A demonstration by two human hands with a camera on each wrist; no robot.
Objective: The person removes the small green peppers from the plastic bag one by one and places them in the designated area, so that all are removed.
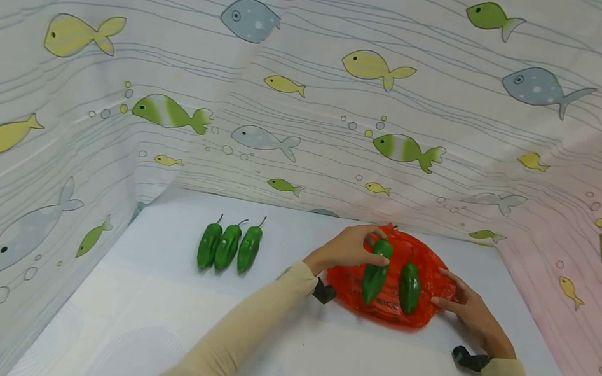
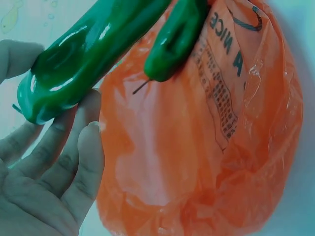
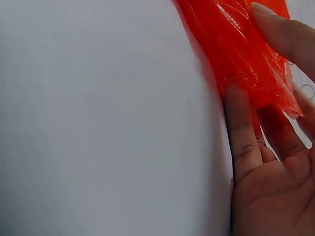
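Note:
A glossy green pepper (image 1: 375, 279) is held by my left hand (image 1: 352, 245) above a red plastic bag (image 1: 431, 251). In the left wrist view the thumb and fingers grip this pepper (image 2: 74, 64) near its stem end. A second green pepper (image 1: 410, 288) lies on the bag, its thin stem pointing away from me. My right hand (image 1: 474, 312) is at the bag's right edge. Seen from the right wrist, the thumb rests over the bag (image 3: 246, 54) and the fingers reach beneath it, so the film sits between them.
Three green peppers, the left one (image 1: 209, 246), the middle one (image 1: 228, 247) and the right one (image 1: 248, 250), lie in a row on the white table (image 1: 266, 350). A fish-patterned curtain (image 1: 313, 100) surrounds the table at the back and both sides.

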